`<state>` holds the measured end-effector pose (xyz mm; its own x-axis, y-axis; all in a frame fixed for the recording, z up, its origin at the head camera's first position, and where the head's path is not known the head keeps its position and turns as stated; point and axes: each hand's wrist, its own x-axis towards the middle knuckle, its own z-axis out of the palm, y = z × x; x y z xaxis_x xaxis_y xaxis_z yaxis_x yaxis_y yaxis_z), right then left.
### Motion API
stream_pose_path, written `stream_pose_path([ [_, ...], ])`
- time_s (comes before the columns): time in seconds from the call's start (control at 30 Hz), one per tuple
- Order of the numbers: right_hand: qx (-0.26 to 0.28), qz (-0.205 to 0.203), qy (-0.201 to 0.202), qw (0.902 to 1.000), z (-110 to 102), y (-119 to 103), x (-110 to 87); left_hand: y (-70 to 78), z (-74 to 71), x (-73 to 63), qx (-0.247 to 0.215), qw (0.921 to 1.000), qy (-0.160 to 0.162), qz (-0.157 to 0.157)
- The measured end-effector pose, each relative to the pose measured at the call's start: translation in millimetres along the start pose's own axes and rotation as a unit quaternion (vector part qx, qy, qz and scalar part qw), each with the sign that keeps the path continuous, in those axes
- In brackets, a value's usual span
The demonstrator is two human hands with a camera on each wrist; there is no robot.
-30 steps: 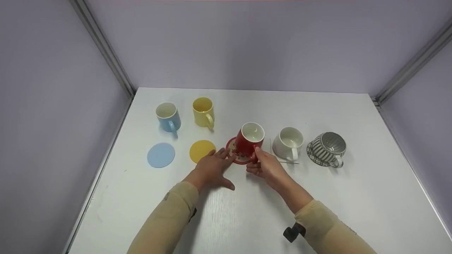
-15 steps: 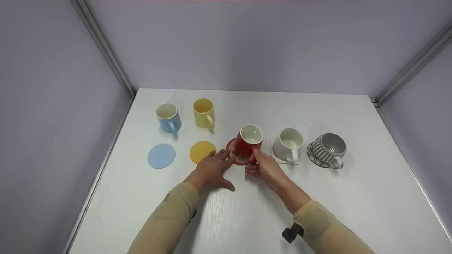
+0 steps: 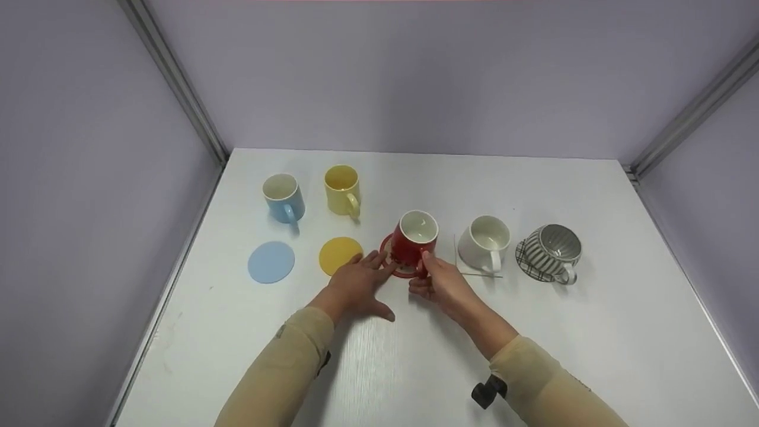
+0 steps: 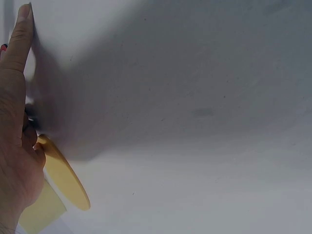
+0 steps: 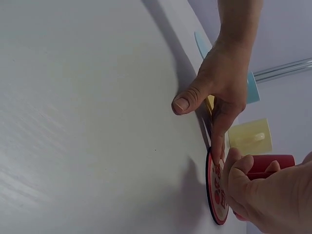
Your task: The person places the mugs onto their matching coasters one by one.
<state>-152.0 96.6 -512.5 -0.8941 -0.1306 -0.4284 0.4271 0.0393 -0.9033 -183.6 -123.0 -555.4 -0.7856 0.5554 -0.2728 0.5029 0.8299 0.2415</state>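
My right hand (image 3: 446,287) grips the handle of a red mug (image 3: 409,246) with a white inside. The mug is over a round red-rimmed patterned coaster (image 5: 218,190); whether its base touches it I cannot tell, as my hand hides that part in the right wrist view. My left hand (image 3: 357,286) has its fingers stretched out, fingertips on the coaster's left edge and thumb spread away. Beside those fingers lies a round yellow coaster (image 3: 338,252), partly covered by the hand in the head view.
A yellow mug (image 3: 339,198) and a light blue mug (image 3: 284,204) stand behind, with a blue coaster (image 3: 271,262) at left. To the right, a white mug (image 3: 480,246) stands on a pale square coaster, and a striped grey mug (image 3: 548,249) on a checked coaster (image 3: 529,270).
My right hand has moved the red mug slightly left and towards me over the red coaster. The left hand stays where it was.
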Motion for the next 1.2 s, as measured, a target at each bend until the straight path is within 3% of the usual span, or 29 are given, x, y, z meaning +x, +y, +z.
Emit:
stream_pose_path([
  [1.2,0.024,0.001,0.015,0.9996,11,10,4.6,0.0,-0.3,-1.1,-0.009,0.9999,0.008,0.007],
])
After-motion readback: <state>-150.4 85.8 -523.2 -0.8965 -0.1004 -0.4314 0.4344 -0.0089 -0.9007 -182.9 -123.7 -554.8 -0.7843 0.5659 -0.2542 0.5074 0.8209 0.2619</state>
